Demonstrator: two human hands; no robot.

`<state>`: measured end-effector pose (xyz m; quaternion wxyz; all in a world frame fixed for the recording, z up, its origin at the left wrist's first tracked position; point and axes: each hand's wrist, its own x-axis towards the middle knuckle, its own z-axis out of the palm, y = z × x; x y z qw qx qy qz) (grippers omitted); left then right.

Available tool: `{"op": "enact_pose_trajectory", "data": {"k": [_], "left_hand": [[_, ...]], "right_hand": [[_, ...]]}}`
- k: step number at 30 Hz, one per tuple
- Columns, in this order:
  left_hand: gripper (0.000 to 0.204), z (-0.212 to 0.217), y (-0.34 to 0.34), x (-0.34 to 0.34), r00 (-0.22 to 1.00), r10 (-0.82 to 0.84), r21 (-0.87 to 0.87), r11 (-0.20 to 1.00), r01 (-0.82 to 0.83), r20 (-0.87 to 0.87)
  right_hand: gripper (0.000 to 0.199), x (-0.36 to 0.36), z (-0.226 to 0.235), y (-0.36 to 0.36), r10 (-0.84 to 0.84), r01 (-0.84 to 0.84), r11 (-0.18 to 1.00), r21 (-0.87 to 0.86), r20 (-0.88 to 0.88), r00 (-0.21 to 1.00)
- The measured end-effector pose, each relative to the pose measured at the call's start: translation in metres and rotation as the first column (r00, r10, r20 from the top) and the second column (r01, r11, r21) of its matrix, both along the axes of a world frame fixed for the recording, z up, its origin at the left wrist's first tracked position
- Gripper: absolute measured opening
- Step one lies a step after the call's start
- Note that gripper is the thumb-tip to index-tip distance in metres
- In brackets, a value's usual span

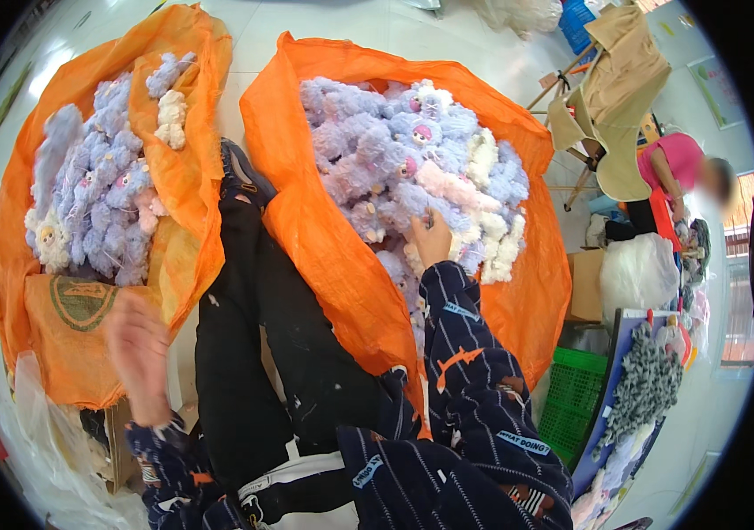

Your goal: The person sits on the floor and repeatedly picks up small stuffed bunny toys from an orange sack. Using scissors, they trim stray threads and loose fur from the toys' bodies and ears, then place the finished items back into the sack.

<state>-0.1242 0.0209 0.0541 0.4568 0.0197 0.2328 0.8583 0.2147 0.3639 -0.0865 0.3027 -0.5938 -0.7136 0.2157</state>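
Left hand (140, 353): motion-blurred, finger outlines smeared. Right hand (432, 240): fingertips partly lost among plush toys (342, 172); grip on any single toy cannot be confirmed. Left sack (196, 44): one lavender shape (57, 146) blurred, details unreadable. Right sack (302, 256): lower toys hidden beneath upper ones. Co-worker (673, 163): head blurred. Plastic sheet (59, 442): cut off by lens rim.

Here it comes from the wearer's head, a wide fisheye looking steeply down! Legs (229, 327) run up the middle, sleeves (483, 362) loom nearest at the lower edge, and the hands (431, 238) sit close in. Orange bags (527, 314) flank the legs, pale floor (262, 19) spreads up top, and the room's far side curves along the right rim.
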Motion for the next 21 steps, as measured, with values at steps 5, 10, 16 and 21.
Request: {"op": "enact_pose_trajectory", "data": {"k": [5, 10, 16, 21], "left_hand": [[0.024, -0.049, -0.005, 0.081, 0.969, -0.246, -0.541, 0.814, 0.211, 0.008], [0.016, -0.057, -0.003, 0.095, 0.903, -0.422, -0.528, 0.749, 0.399, 0.083], [0.018, -0.048, -0.007, 0.103, 0.886, -0.464, -0.489, 0.767, 0.415, 0.024], [0.023, -0.028, -0.006, 0.128, 0.792, -0.611, -0.454, 0.708, 0.542, -0.007]], "right_hand": [[0.062, -0.030, -0.011, 0.030, -0.037, 0.100, 0.990, -0.099, 0.502, 0.864], [0.066, -0.029, -0.021, 0.037, -0.003, 0.130, 0.983, -0.129, 0.698, 0.716], [0.048, 0.024, 0.013, 0.009, 0.089, -0.068, 0.993, -0.099, 0.226, 0.970], [0.025, 0.047, 0.096, -0.072, -0.204, -0.107, 0.883, -0.457, -0.579, 0.790]]}}
